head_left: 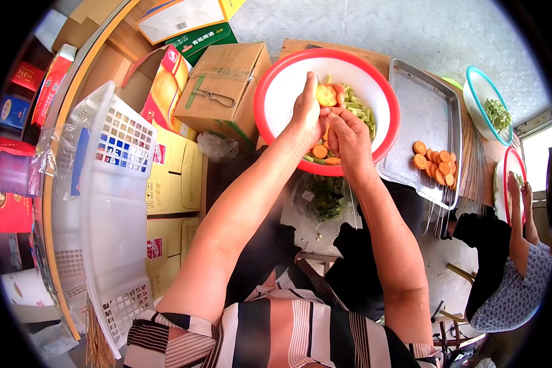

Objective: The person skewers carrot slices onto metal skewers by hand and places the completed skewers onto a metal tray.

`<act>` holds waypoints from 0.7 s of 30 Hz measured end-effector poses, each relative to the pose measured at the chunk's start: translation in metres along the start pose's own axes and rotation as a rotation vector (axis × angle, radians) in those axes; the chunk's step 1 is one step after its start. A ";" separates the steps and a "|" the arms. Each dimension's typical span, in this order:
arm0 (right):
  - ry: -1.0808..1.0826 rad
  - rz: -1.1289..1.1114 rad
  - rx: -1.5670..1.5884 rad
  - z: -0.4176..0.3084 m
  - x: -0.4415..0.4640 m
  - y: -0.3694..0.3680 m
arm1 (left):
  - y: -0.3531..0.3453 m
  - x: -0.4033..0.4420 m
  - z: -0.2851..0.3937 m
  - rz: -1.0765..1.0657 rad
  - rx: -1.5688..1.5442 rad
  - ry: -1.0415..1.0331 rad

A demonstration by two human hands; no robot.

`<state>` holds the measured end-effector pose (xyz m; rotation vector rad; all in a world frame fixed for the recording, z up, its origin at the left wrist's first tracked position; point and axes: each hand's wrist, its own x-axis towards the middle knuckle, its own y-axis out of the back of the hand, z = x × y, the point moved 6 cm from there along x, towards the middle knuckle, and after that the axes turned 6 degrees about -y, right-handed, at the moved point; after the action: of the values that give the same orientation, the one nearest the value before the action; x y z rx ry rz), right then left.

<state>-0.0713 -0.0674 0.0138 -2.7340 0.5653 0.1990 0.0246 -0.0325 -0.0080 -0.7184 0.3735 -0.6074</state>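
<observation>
Above a white bowl with a red rim (265, 116), my left hand (309, 113) holds round orange-yellow slices (327, 95) between its thumb and fingers. My right hand (348, 135) is closed in a pinch close beside it, with a thin skewer (353, 202) running down from it towards me. Inside the bowl lie cut green stalks (363, 113) and more orange slices (319, 151). To the right, a metal tray (416, 92) bears a pile of orange slices (438, 165) and the ends of several skewers.
Cardboard boxes (222, 86) and a white plastic basket (113, 202) stand at the left. A bag of greens (325, 196) lies below the bowl. At the right are a blue-rimmed bowl (472, 92), many skewers (472, 165) and another person (514, 288) beside a red-rimmed bowl.
</observation>
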 end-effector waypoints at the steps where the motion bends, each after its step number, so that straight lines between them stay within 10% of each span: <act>1: 0.007 0.000 -0.001 0.001 0.001 0.000 | -0.003 -0.001 0.001 -0.050 -0.003 -0.011; 21: 0.059 -0.094 0.017 0.008 0.000 -0.003 | -0.019 -0.014 0.048 -0.121 0.172 -0.349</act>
<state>-0.0708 -0.0618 0.0076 -2.7499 0.4507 0.0905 0.0316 -0.0108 0.0406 -0.6695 -0.0450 -0.6065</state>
